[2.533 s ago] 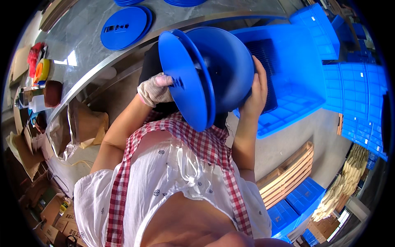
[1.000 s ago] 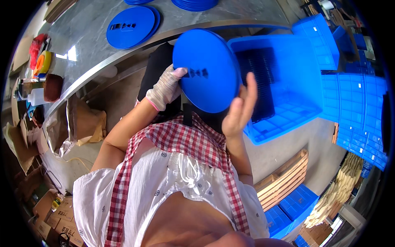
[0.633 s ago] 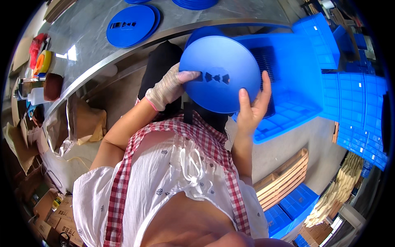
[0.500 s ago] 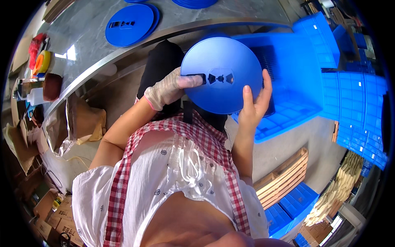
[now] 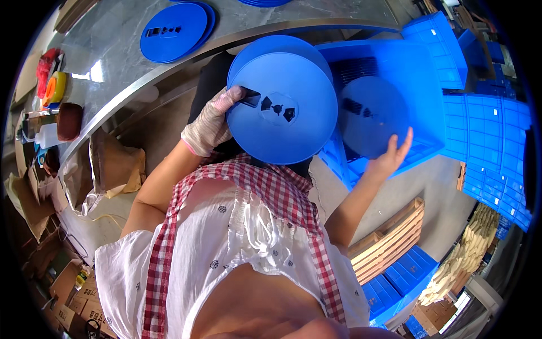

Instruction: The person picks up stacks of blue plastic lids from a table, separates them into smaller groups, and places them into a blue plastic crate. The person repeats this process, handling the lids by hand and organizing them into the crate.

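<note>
Dark printed characters (image 5: 93, 315) mark brown rectangular cardboard boxes (image 5: 76, 307); small white rectangular labels (image 5: 495, 112) on stacked blue plastic crates (image 5: 479, 129) are too small to read.

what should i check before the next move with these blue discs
Left hand gripping the front blue disc: ok, thumb over its edge.
Right hand firmly holding the darker disc: cannot tell, fingers partly hidden.
Darker disc lined up with the blue bin: ok.
Darker disc resting on anything inside: cannot tell.
Both hands gloved: not ok, right is bare.
Tabletop discs apart from both hands: ok.
</note>
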Tool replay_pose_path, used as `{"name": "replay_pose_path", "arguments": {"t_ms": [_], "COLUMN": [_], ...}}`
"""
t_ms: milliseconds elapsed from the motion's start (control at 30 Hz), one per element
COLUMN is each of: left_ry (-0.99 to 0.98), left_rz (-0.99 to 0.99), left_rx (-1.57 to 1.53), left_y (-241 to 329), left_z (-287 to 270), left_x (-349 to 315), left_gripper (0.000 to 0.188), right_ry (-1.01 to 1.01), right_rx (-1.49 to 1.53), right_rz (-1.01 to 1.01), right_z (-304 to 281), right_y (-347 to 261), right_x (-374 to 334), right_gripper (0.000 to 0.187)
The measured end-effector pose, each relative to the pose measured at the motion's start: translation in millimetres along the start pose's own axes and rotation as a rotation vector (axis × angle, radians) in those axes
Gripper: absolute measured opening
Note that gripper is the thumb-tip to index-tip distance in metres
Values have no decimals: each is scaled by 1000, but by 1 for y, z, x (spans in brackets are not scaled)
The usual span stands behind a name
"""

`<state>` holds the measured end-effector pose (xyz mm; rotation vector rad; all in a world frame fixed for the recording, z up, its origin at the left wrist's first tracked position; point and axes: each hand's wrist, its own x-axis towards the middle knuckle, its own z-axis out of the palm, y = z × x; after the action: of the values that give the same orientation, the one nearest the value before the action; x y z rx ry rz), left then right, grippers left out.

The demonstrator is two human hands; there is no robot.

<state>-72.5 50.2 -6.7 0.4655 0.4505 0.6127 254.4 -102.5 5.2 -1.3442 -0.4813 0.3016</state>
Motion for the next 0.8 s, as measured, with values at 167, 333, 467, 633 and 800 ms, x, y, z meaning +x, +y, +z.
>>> {"name": "replay_pose_path", "arguments": {"t_ms": [167, 333, 467, 633, 800], "left_ry": [89, 220, 326, 273, 190], "left_rz": [1, -13, -55, 37, 51], "left_rx": [76, 283, 613, 458, 145], "left_y": [-3, -13, -15, -16, -16], "left_z": [18, 20, 16, 9, -5], "left_x": [-3, -3, -5, -6, -4], "left_gripper": [69, 69, 64, 54, 53], "right_ry": [-232, -360, -476, -483, -483], "right_rx": [81, 7, 34, -31, -34], "right_rz": [212, 156, 240, 232, 205], "right_z": [38, 65, 69, 69, 75], "right_y": [5, 8, 7, 13, 17], "right_x": [-44, -64, -78, -81, -82], "right_gripper": [47, 44, 41, 44, 47]}}
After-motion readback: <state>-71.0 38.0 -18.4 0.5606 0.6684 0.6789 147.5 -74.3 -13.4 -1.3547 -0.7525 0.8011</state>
